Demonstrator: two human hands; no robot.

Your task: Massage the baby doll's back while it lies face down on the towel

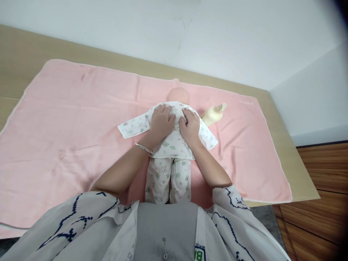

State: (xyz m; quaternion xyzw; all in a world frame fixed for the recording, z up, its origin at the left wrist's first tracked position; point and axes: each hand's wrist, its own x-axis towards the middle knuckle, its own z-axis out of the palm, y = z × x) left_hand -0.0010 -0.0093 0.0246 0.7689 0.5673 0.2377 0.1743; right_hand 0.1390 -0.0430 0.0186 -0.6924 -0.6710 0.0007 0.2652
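A baby doll in a white printed shirt and matching trousers lies in the middle, with its smooth round head at the far end. My left hand rests flat on the upper left of the shirt, fingers apart. On the upper right of the shirt lies my right hand, with its fingers slightly bent and its thumb apart. The left sleeve stretches out sideways and the right sleeve slants downward. Parts of the shirt under both palms are hidden.
Beneath the doll, a pink blanket with light edging spreads over a wooden table. A pale yellow object, its kind unclear, lies right of the doll. Behind stands a white wall. Wood-patterned flooring shows at lower right.
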